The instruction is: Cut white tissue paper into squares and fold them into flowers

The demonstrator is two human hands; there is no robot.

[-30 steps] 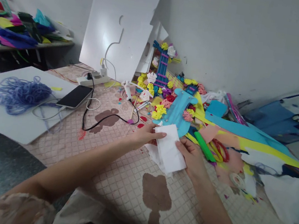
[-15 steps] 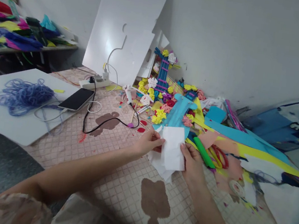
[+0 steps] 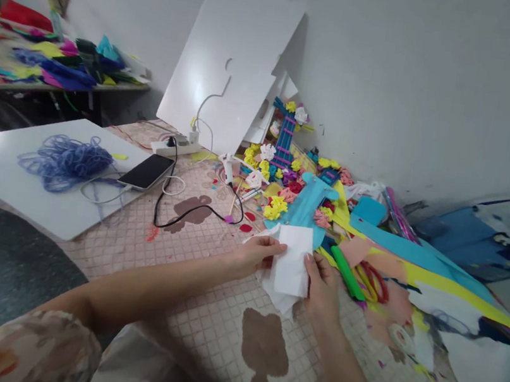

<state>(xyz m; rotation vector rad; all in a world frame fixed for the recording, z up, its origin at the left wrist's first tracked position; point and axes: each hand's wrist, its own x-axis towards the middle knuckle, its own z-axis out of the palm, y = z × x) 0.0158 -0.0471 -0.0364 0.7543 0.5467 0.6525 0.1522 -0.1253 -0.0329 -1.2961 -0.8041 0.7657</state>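
White folded paper (image 3: 293, 262) is held up between my two hands, a little above the table. Its left edge is pinched by my left hand (image 3: 260, 256), thumb on the near face. Along the right edge my right hand (image 3: 320, 285) grips it the same way, fingers behind. Thinner white sheets hang below the folded piece. Just beyond it lies a light blue paper shape (image 3: 307, 200), among yellow, pink and white crepe paper flowers (image 3: 276, 207). A green roll (image 3: 347, 273) lies close to my right hand.
A white glue gun (image 3: 227, 168) with a black cable rests mid-table. To the left, a phone (image 3: 146, 171) and purple yarn (image 3: 65, 159) lie on a white board (image 3: 48, 211). A power strip (image 3: 175, 145) sits behind. Coloured paper strips (image 3: 428, 252) and a tape roll (image 3: 400, 338) are on the right.
The view has shifted, so the surroundings appear farther right and slightly lower. Both hands still hold the white paper, and my right hand sits a little closer to my left.
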